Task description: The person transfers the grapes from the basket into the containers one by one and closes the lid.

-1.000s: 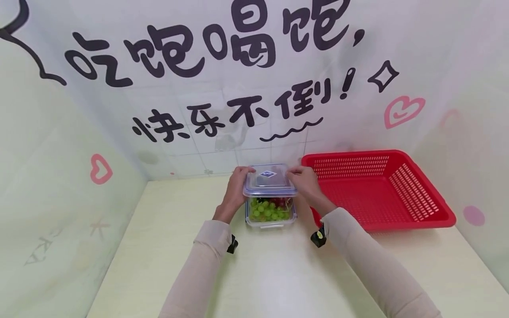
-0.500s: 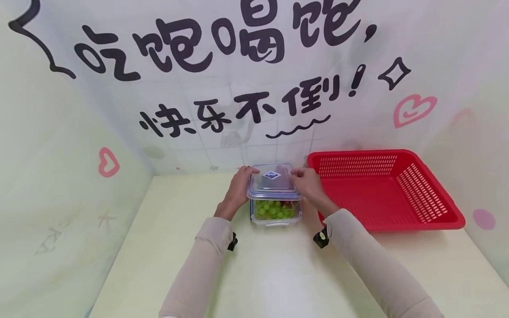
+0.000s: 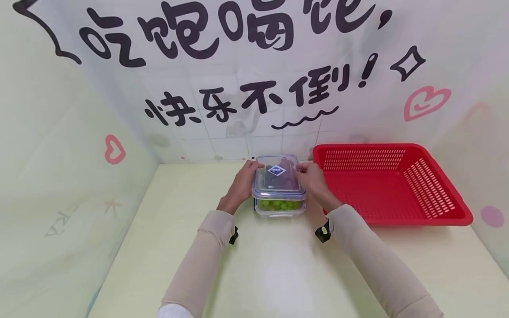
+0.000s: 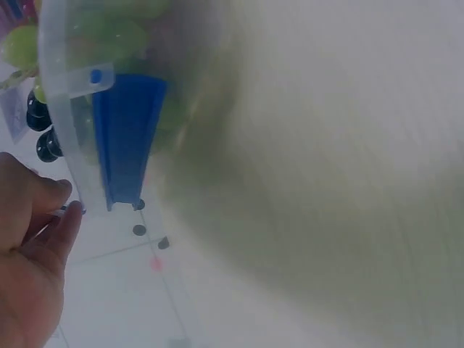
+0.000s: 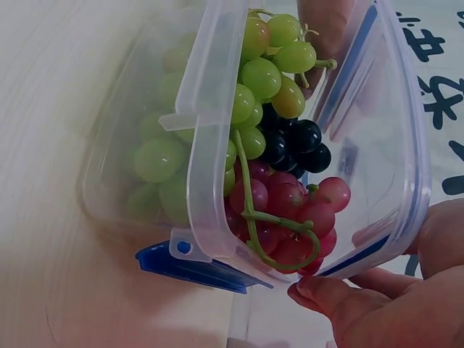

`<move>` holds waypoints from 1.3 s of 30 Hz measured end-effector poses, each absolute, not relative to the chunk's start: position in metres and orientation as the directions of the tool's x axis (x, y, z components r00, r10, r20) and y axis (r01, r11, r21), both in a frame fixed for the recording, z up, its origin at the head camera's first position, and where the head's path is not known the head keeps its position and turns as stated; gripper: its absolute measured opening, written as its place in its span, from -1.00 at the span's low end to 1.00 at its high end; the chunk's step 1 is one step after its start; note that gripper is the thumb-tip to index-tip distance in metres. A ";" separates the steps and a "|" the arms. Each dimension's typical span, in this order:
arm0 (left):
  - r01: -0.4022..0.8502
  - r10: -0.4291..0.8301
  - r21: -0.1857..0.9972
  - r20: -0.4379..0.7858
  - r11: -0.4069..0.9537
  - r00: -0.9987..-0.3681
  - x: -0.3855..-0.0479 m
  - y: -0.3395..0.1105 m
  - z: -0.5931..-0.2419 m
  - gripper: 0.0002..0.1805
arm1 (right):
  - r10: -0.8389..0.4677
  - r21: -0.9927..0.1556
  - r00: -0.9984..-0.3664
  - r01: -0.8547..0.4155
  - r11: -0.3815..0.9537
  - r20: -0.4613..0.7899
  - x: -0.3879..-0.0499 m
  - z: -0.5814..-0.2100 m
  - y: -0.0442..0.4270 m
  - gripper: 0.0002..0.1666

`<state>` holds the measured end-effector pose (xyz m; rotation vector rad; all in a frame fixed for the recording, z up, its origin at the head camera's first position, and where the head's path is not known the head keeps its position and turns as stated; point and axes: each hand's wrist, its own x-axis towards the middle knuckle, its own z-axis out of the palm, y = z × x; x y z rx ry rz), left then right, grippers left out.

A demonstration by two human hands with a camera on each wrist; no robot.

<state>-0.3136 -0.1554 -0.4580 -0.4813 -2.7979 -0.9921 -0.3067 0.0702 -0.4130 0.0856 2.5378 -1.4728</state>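
Observation:
A clear plastic lid (image 3: pixel 280 183) with a blue seal sits over a food container (image 3: pixel 278 213), tilted with a gap between them in the right wrist view. My left hand (image 3: pixel 241 183) holds the lid's left edge. At the right edge, my right hand (image 3: pixel 314 180) pinches it between thumb and fingers. Inside lie green grapes (image 5: pixel 261 78), black grapes (image 5: pixel 303 135) and red grapes (image 5: pixel 290 199), some heaped above the rim with a green stem. A blue side clip (image 4: pixel 129 138) hangs unfastened in the left wrist view, as does another clip (image 5: pixel 196 268) in the right wrist view.
A red perforated plastic basket (image 3: pixel 374 190) stands on the pale table (image 3: pixel 270 269), close to my right hand and forearm. Behind the container rises a white printed wall covering (image 3: pixel 191 145) with black lettering.
Both hands have lowered the lid towards the container, and less of the grapes shows below its front edge. The head view has shifted slightly.

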 end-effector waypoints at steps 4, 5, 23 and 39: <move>0.343 0.266 0.571 0.218 0.746 -0.939 -0.314 -0.155 -0.460 -0.51 | -0.074 -0.848 -0.977 0.134 0.512 -0.199 -0.309 -0.415 0.071 -0.47; 0.345 0.269 0.567 0.216 0.748 -0.938 -0.313 -0.156 -0.461 -0.51 | -0.081 -0.848 -0.977 0.127 0.515 -0.196 -0.309 -0.415 0.071 -0.47; 0.327 0.306 0.524 0.129 0.786 -0.943 -0.304 -0.161 -0.461 -0.40 | -0.078 -0.805 -0.979 0.109 0.583 -0.189 -0.309 -0.418 0.066 -0.54; 0.277 0.254 0.608 0.126 0.744 -0.959 -0.309 -0.156 -0.448 -0.52 | 0.035 -0.771 -0.989 0.131 0.623 -0.141 -0.302 -0.429 0.053 -0.56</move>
